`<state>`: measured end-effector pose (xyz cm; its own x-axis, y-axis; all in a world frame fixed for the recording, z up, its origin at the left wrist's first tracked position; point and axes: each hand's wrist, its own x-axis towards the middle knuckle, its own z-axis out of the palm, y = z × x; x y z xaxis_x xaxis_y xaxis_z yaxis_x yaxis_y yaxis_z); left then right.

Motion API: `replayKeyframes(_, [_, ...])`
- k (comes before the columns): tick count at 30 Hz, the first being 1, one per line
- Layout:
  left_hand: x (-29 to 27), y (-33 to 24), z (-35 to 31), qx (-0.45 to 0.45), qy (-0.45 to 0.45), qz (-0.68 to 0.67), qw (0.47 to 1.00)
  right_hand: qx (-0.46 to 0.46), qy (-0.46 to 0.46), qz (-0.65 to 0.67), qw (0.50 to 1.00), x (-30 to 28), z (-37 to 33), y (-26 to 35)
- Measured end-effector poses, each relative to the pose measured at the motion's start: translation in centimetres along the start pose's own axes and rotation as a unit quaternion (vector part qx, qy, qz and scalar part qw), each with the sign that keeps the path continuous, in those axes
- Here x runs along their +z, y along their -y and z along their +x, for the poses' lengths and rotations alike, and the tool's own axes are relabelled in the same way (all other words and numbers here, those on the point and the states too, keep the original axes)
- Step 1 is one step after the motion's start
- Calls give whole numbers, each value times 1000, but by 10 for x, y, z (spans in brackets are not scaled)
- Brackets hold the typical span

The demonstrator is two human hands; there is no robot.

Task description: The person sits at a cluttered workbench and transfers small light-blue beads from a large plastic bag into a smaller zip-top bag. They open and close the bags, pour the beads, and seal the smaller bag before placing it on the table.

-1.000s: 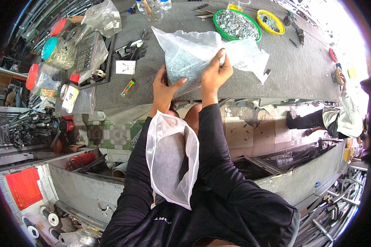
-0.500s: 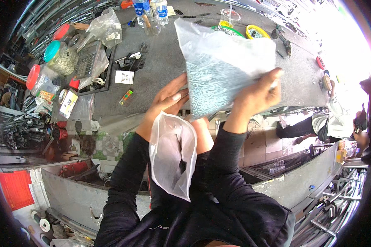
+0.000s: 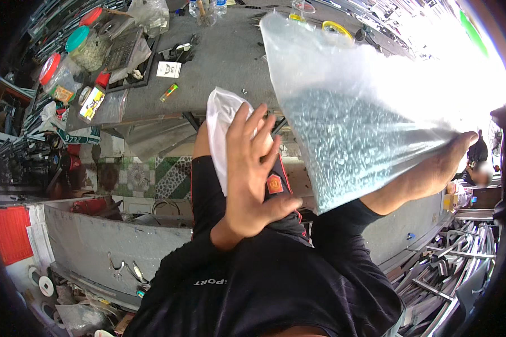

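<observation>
My right hand [image 3: 436, 167] is closed on the gathered corner of a large clear plastic bag [image 3: 343, 140], raised to the right of my body. Its lower part is full of small silvery metal pieces that look like screws. My left hand [image 3: 251, 168] is over my lap with the fingers stretched and spread, apart from the plastic bag. Behind those fingers a white thin bag [image 3: 221, 121] stands up between my thighs and the table edge. The hand covers part of it, and whether they touch I cannot tell.
On the grey table [image 3: 225, 62] lie a lighter [image 3: 168, 92], a small white box [image 3: 169, 69] and black-and-silver parts [image 3: 177, 52]. Lidded jars [image 3: 87, 48] and a calculator [image 3: 123, 50] stand at the left. Metal profiles [image 3: 444, 275] pile up at lower right.
The filled plastic bag has swung right and nearer in my right hand. My left hand has let go of it and drawn back, spread. The white bag now stands higher, by the table edge.
</observation>
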<state>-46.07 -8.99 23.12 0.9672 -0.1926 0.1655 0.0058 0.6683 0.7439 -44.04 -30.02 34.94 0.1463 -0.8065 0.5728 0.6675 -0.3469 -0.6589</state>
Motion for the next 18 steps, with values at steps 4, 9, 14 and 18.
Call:
replayKeyframes(4, [18,46,-12,-69,73,-159,982,-11,-14,-126,992,-23,-15,23])
replayKeyframes(9, [24,61,-38,-122,94,-195,969,17,23,-89,996,-55,-18,31])
replayKeyframes(14, [10,-7,-62,-284,113,81,949,-57,13,-181,982,-78,-1,40])
replayKeyframes(18, [-52,-33,-30,129,-24,432,892,-48,25,-78,995,-84,5,47])
